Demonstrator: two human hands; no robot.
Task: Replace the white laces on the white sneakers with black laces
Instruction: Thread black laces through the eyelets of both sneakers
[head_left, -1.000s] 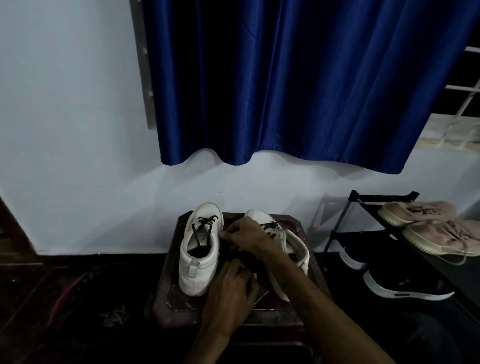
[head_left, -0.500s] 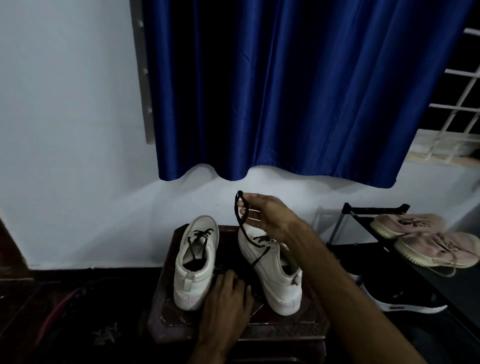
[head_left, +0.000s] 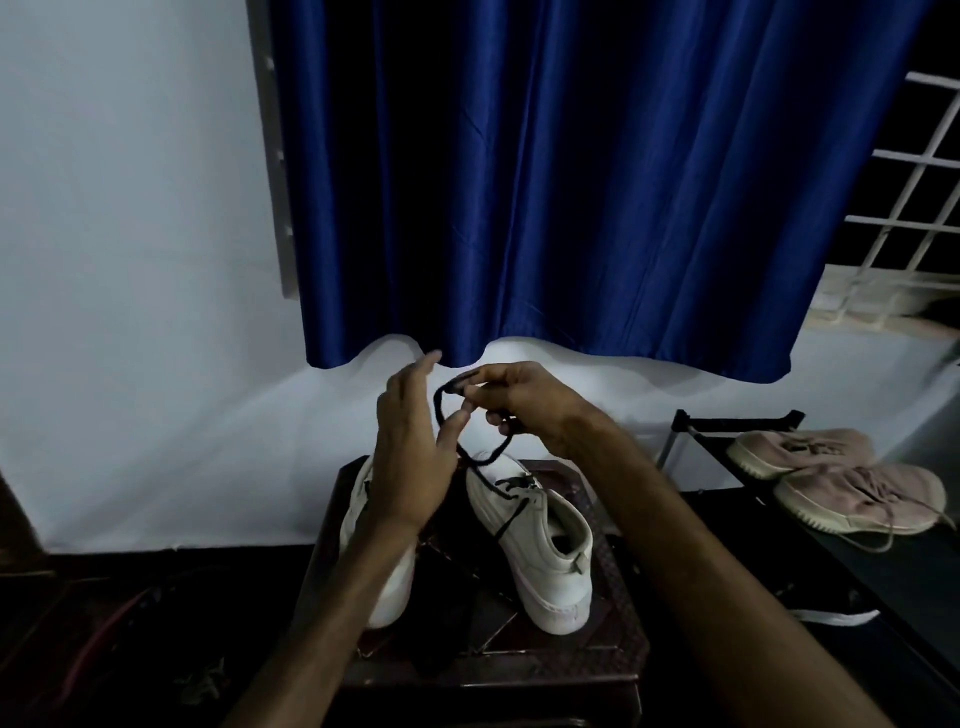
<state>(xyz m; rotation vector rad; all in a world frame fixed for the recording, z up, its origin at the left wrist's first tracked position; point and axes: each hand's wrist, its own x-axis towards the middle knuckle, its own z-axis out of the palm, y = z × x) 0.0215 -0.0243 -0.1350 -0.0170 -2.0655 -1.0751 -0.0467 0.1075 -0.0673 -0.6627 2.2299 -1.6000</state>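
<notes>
Where the black lace (head_left: 485, 460) leaves the eyelets of the white sneaker on the right (head_left: 545, 551), it climbs into a loop held between two raised hands, just under the curtain hem. The right hand (head_left: 524, 400) comes in from the lower right, its forearm stretched over that shoe, fingers curled and pinching the lace near its upper end. The left hand (head_left: 410, 447) stands upright with its back to the camera, fingers straight and slightly spread, the thumb reaching to the loop. Whether the thumb presses the lace I cannot tell. The left forearm hides most of the other white sneaker (head_left: 356, 519). Both shoes stand on a dark low stool (head_left: 613, 649) against a pale wall (head_left: 130, 260). A blue curtain (head_left: 571, 182) hangs above. To the right, a black shoe rack (head_left: 737, 418) carries pink sneakers (head_left: 841, 483).
</notes>
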